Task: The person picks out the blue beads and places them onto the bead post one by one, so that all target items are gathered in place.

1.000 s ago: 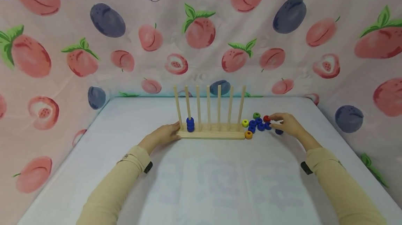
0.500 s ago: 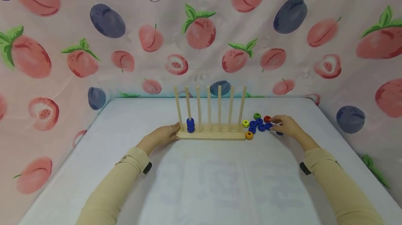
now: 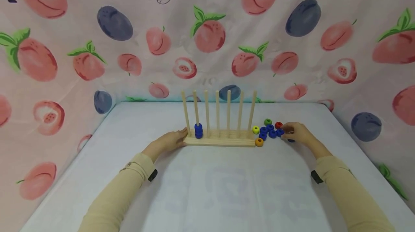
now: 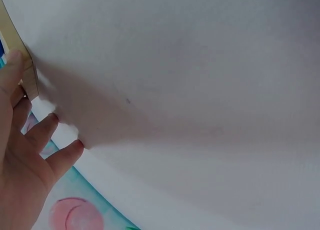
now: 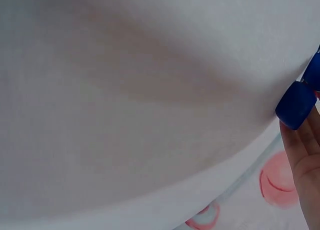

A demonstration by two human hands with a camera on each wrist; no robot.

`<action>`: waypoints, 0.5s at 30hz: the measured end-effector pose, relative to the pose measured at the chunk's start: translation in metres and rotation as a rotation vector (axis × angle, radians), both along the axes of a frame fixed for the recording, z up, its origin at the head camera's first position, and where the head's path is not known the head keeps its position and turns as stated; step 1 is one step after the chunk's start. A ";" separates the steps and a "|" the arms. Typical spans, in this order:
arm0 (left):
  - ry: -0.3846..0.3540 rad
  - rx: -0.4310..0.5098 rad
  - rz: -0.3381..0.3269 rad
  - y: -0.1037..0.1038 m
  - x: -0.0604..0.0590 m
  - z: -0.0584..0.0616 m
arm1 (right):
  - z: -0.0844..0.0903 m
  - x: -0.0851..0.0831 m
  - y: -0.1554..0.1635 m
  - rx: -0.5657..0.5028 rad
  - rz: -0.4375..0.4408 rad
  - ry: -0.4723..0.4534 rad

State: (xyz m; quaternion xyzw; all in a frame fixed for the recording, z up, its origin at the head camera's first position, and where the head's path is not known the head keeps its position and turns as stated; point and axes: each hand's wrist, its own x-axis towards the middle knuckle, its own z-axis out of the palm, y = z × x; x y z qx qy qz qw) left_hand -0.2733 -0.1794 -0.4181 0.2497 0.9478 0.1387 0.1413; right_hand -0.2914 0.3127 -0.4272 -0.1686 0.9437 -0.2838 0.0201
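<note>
The white worktop lies broad and bare on the near side of the wooden peg rack, which stands well in from every edge. The rack is a pale plank with seven upright rods; blue rings are stacked on its second rod from the left. The left hand rests against the rack's left end, fingers relaxed and slightly spread. Just right of the rack, the right hand pinches a blue ring beside loose blue, red, green, yellow and orange rings.
</note>
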 end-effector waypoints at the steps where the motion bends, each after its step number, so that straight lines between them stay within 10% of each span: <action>1: 0.003 0.001 0.002 0.000 0.000 0.000 | 0.001 0.000 -0.001 0.005 -0.004 -0.003; 15: 0.021 -0.004 0.008 -0.002 -0.003 -0.007 | 0.000 -0.005 -0.004 0.082 -0.006 0.008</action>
